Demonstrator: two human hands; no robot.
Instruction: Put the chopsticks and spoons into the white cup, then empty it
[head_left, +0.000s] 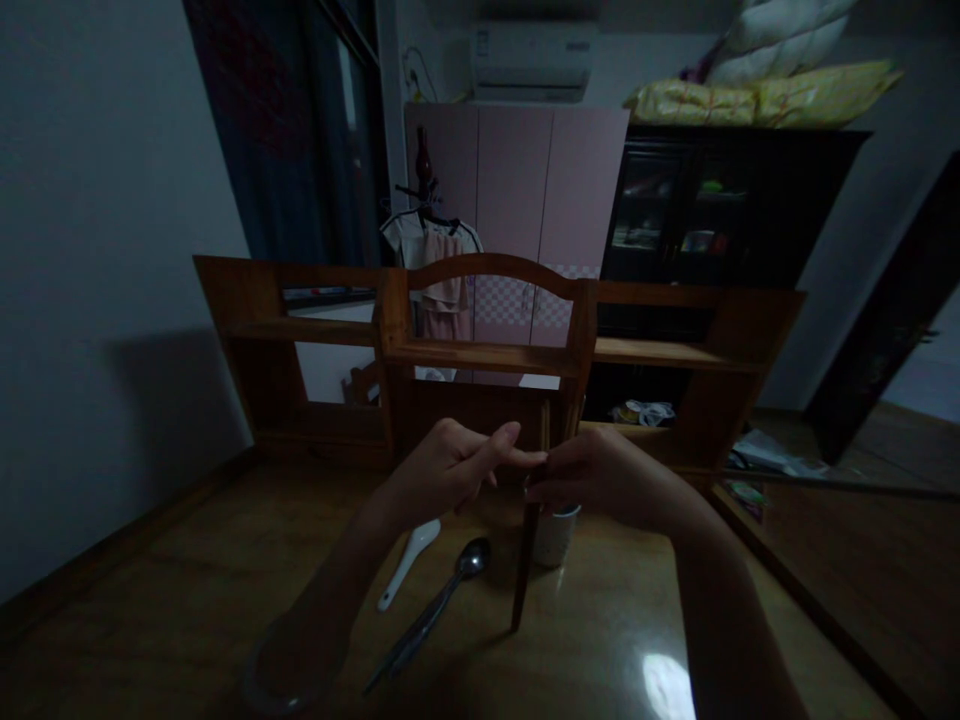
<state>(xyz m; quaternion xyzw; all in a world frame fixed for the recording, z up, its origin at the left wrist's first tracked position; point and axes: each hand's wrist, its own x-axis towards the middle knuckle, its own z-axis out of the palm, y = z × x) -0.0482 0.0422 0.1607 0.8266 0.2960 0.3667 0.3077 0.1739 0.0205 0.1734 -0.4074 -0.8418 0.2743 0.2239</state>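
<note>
My right hand (pixel 611 478) is closed in a pinch on dark wooden chopsticks (pixel 525 570), whose lower ends point down toward the tabletop; I cannot tell how many there are. Behind and below that hand stands a white cup (pixel 555 540) with lighter chopsticks (pixel 546 425) sticking up out of it. My left hand (pixel 469 462) holds nothing visible; its index finger stretches to the fingertips of the right hand, with the thumb apart. On the table under it lie a white soup spoon (pixel 409 565) and metal spoons (pixel 439 605), bowl ends away from me.
A wooden shelf unit (pixel 487 355) runs along the back of the wooden table (pixel 247 580). A wall (pixel 97 300) closes off the left side. Beyond stand a pink wardrobe (pixel 514 180) and a dark cabinet (pixel 720 220). The room is dim.
</note>
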